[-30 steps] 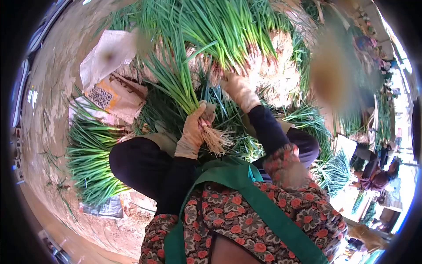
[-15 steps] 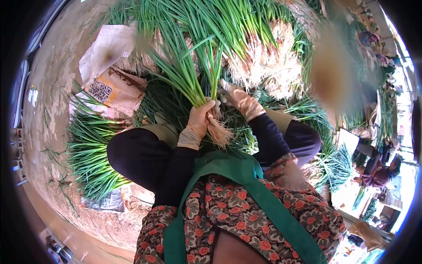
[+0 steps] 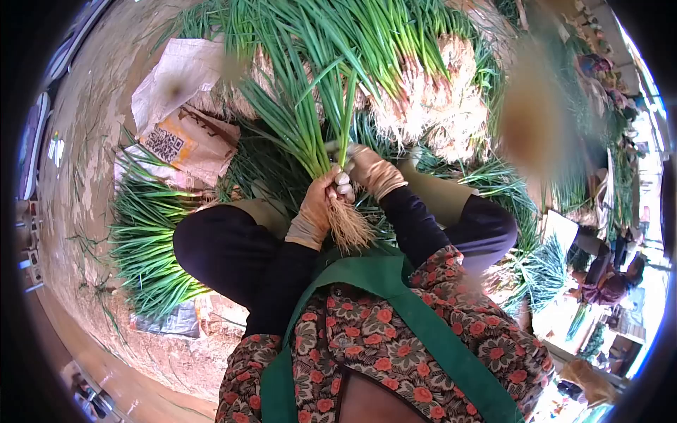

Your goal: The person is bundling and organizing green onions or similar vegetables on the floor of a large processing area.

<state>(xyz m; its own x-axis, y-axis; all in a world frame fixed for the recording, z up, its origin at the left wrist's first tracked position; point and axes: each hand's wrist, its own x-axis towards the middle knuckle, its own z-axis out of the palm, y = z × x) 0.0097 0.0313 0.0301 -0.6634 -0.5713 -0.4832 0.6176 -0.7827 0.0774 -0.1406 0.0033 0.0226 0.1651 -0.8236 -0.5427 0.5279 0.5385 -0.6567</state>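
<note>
My left hand (image 3: 319, 201), in a thin glove, is closed round a bunch of green onions (image 3: 309, 134) just above the roots. The stringy pale roots (image 3: 350, 224) hang below it toward my apron, and the long leaves point away from me. My right hand (image 3: 372, 171), also gloved, is at the right side of the same bunch, right beside the left. Its fingers curl round the stalks there, partly hidden behind them and slightly blurred.
A big heap of green onions (image 3: 395, 56) with matted roots lies in front. Another pile (image 3: 151, 240) rests at the left, near a printed sack (image 3: 204, 144). More bundles (image 3: 539, 271) lie at the right, where another person (image 3: 610, 285) is. Blurred spots cover part of the view.
My right hand has moved left and slightly down, in against the stalks, and its fingers have curled more. The left hand keeps its hold on the bunch.
</note>
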